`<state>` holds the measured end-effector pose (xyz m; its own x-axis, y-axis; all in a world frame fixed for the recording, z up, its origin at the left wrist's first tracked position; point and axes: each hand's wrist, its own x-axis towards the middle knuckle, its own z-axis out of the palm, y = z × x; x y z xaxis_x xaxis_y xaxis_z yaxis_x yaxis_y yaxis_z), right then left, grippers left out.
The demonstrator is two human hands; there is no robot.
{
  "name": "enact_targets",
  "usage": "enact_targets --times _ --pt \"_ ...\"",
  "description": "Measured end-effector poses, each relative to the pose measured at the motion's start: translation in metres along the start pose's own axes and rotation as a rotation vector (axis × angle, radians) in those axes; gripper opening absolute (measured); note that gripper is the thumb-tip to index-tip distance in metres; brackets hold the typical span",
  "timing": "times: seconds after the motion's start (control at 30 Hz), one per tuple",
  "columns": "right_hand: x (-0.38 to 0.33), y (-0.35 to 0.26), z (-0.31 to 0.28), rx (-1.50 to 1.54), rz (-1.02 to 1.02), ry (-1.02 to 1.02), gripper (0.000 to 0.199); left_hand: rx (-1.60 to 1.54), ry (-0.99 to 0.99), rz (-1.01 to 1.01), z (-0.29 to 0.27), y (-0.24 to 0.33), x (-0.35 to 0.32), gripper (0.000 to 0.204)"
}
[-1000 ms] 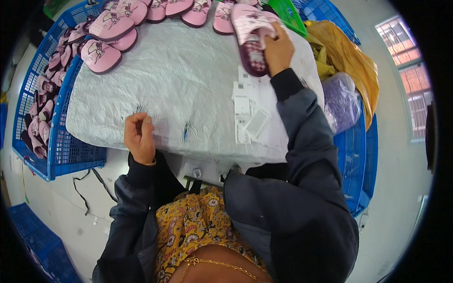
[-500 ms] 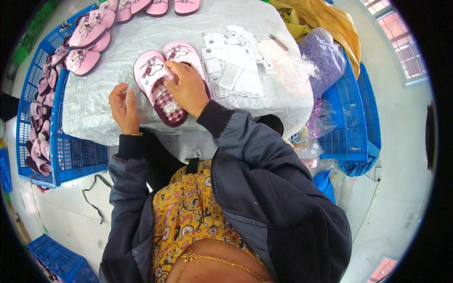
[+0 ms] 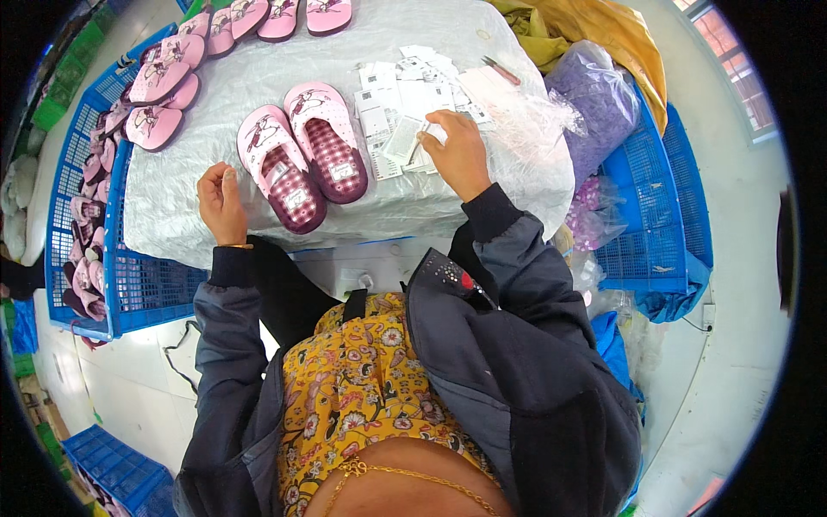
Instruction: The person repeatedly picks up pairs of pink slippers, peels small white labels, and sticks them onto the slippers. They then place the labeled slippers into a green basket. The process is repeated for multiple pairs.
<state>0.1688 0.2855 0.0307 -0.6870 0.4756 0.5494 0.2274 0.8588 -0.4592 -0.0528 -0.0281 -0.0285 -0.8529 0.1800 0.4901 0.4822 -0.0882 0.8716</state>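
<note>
A pair of pink slippers with a dark printed figure on the toes lies side by side on the covered table; the left slipper [image 3: 277,164] and the right slipper [image 3: 327,142] show checked maroon insoles. To their right, my right hand [image 3: 457,157] pinches a white paper label [image 3: 436,133] over a spread of printed labels [image 3: 377,108]. My left hand [image 3: 222,205] rests near the table's front edge, left of the slippers. Its fingers are loosely curled and it holds nothing.
More pink slippers [image 3: 155,127] line the table's far left edge. A blue crate [image 3: 116,258] full of slippers stands at left. Small snips [image 3: 501,71] lie beyond the labels. At right are a purple-filled plastic bag [image 3: 594,95] and another blue crate [image 3: 646,233].
My right hand has left the slippers and moved right to the labels, where it now pinches one. The slippers shifted slightly. My left hand stays about where it was, its thumb nearer the fingers.
</note>
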Motion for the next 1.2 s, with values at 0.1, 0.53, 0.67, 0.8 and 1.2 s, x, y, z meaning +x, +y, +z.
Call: enact_targets --times 0.1,0.53,0.67,0.8,1.2 --pt "0.015 -0.006 0.009 0.014 -0.13 -0.023 0.033 0.044 -0.019 -0.021 -0.001 0.002 0.001 0.021" --pt "0.119 0.01 0.086 -0.225 -0.163 -0.575 0.068 0.158 0.055 -0.058 0.003 0.001 -0.001 0.017" --pt "0.127 0.016 0.089 -0.094 -0.129 -0.562 0.057 0.125 0.045 -0.056 0.0 -0.003 -0.002 0.016" --pt "0.133 0.04 0.1 0.165 -0.009 -0.511 0.052 0.153 0.03 -0.009 0.001 0.0 -0.002 0.016" --pt "0.149 0.097 0.064 -0.259 0.106 -0.029 0.042 0.225 -0.004 -0.021 -0.003 -0.003 -0.002 0.02"
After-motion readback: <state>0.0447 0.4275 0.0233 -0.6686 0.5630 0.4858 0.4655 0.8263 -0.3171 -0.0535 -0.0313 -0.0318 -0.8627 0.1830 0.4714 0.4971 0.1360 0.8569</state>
